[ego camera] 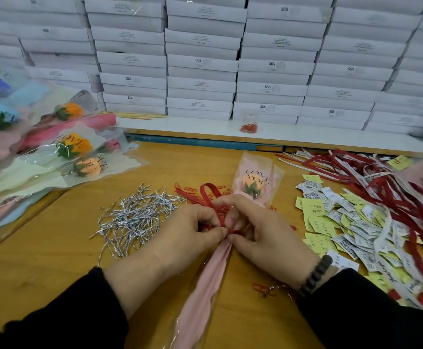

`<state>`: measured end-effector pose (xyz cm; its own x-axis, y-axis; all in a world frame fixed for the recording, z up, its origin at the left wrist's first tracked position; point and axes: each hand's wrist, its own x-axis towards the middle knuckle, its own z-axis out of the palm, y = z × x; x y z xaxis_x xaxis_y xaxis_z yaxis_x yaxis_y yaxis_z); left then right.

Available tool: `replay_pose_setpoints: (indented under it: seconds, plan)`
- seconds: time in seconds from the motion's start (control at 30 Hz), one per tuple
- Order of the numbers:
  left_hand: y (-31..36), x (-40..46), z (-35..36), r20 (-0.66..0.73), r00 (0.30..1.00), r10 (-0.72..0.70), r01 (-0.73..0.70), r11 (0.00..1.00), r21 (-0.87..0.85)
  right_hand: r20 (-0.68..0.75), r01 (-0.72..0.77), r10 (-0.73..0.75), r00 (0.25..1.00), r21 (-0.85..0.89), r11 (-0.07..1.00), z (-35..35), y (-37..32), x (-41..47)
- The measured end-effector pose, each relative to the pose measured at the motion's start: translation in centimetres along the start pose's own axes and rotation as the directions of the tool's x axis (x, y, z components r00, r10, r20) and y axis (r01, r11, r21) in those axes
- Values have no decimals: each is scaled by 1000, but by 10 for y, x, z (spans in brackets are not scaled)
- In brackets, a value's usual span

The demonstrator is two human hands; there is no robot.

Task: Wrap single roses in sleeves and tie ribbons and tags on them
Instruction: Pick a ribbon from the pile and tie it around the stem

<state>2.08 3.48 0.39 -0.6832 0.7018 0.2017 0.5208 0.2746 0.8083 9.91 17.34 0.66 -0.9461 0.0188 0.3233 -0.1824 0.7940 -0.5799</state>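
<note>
L hand (192, 230) & R hand (258, 227) fingers both pinched on red ribbon (209, 195) at sleeved rose (252, 185) neck.

Even, diffuse overhead light; moderately bright, slightly cool cast. Shadows soft and faint beneath the hands. Glare on plastic sleeves (54, 157) at left of frame. Wide-angle bowing of stacked boxes (205, 61) toward corners. Far left edge blurred; centre reasonably sharp.
</note>
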Motion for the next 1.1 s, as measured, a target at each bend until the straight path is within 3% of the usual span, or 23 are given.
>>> replay_pose_setpoints:
  seconds: [0.23,0.4,0.77,1.1]
  plan:
    - [0,0,1,-11,1000,4,-4,1000,-7,-81,21,-23,996,-32,999,4,-3,-1]
    - [0,0,1,4,1000,-17,17,1000,-21,-34,22,-21,999,24,999,7,0,0]
    - [-2,0,2,36,999,-13,13,1000,-4,-74,53,-64,995,-143,988,9,1,1]
    - [-2,0,2,44,999,-11,12,1000,-26,-146,-29,8,989,-137,990,2,-2,1]
